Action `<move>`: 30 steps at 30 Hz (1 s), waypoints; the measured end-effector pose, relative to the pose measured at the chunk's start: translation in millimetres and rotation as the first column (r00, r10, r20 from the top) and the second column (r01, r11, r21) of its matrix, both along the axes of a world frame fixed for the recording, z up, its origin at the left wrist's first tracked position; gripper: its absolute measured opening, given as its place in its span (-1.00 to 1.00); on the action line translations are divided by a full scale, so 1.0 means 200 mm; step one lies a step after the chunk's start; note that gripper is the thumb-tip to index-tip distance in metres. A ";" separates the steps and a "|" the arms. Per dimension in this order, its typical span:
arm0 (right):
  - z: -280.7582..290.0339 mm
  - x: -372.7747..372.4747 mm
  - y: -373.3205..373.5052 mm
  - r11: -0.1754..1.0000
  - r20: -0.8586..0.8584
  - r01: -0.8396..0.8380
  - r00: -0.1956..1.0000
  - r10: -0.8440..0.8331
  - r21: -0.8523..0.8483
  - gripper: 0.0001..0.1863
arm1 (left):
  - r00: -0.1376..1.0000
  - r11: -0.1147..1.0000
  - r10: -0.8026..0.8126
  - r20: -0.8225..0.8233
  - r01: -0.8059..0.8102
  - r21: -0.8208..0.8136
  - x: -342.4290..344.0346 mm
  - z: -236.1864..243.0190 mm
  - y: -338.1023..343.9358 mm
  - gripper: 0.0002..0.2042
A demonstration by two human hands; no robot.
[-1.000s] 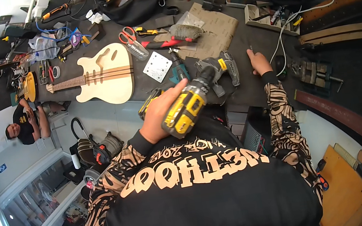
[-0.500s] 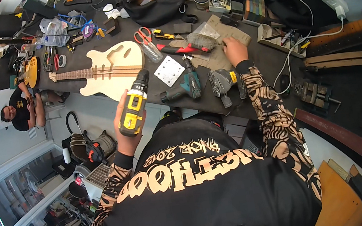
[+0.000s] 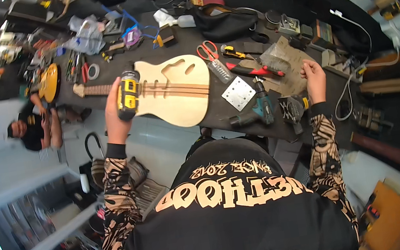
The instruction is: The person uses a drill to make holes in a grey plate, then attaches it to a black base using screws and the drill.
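Nearby, red scissors [image 3: 207,51] and teal drill [image 3: 260,111] flank the guitar body [image 3: 176,89].

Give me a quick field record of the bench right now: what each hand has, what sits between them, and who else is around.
left hand: grips a yellow and black cordless drill, held over the guitar's neck end
right hand: empty, fingers curled, above the brown paper
unfinished guitar body: lies flat on the dark workbench
between hands: red-handled scissors, square metal plate, teal drill
other person: seated at far left, below bench level
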State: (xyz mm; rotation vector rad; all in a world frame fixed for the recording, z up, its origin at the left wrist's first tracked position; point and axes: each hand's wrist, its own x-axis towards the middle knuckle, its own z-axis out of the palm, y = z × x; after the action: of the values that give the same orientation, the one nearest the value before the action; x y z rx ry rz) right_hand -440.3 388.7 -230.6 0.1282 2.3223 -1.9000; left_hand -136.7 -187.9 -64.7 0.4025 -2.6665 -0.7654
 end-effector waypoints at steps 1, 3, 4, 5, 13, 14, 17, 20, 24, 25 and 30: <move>0.14 0.12 -0.10 0.987 0.035 0.043 0.999 -0.038 -0.152 -0.69 | 0.999 1.000 -0.013 0.034 0.013 0.011 -0.03 -0.02 -0.16 -0.17; 0.43 0.34 -0.31 0.939 0.021 0.065 0.998 -0.062 -0.338 -0.70 | 0.992 0.991 -0.116 0.053 0.119 -0.057 -0.12 -0.08 -0.41 -0.15; 0.56 0.44 -0.41 0.913 -0.001 0.036 0.999 -0.040 -0.406 -0.70 | 0.989 0.991 -0.132 0.066 0.131 0.024 -0.15 -0.12 -0.53 -0.13; 0.66 0.52 -0.49 0.886 -0.031 0.004 0.999 -0.021 -0.463 -0.70 | 0.985 0.984 -0.152 0.078 0.143 0.110 -0.18 -0.17 -0.63 -0.11; 0.99 0.90 -0.90 0.863 -0.197 -0.097 0.980 -0.002 -0.495 -0.72 | 0.934 0.960 -0.280 0.223 0.275 0.056 -0.58 -0.44 -1.05 -0.03; 1.02 0.93 -0.93 0.868 -0.203 -0.082 0.979 -0.021 -0.489 -0.72 | 0.932 0.958 -0.285 0.224 0.281 0.052 -0.62 -0.50 -1.12 -0.04; 1.08 0.99 -1.01 0.891 -0.223 -0.093 0.975 -0.009 -0.444 -0.75 | 0.926 0.959 -0.281 0.254 0.260 0.112 -0.77 -0.70 -1.29 -0.04; 1.11 1.05 -1.06 0.903 -0.200 -0.056 0.979 -0.034 -0.427 -0.77 | 0.923 0.958 -0.286 0.256 0.283 0.052 -0.92 -0.84 -1.41 0.05; 1.15 1.13 -1.08 0.802 -0.042 0.077 0.991 -0.126 -0.592 -0.73 | 0.909 0.953 -0.290 0.299 0.304 0.000 -1.08 -1.05 -1.46 0.21; 1.14 1.14 -1.08 0.804 -0.043 0.090 0.989 -0.143 -0.588 -0.73 | 0.915 0.957 -0.279 0.291 0.292 -0.002 -1.11 -1.09 -1.48 0.24; 1.06 1.22 -1.04 0.736 0.132 0.231 0.973 -0.192 -0.637 -0.77 | 0.931 0.966 -0.258 0.257 0.246 0.078 -1.21 -1.23 -1.44 0.16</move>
State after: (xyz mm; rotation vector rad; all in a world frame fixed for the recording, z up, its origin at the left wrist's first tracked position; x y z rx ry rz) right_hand -196.3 180.7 -18.5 0.3748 1.5219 -2.6546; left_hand -379.6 -475.4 -310.7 0.1832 -2.9989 -0.9025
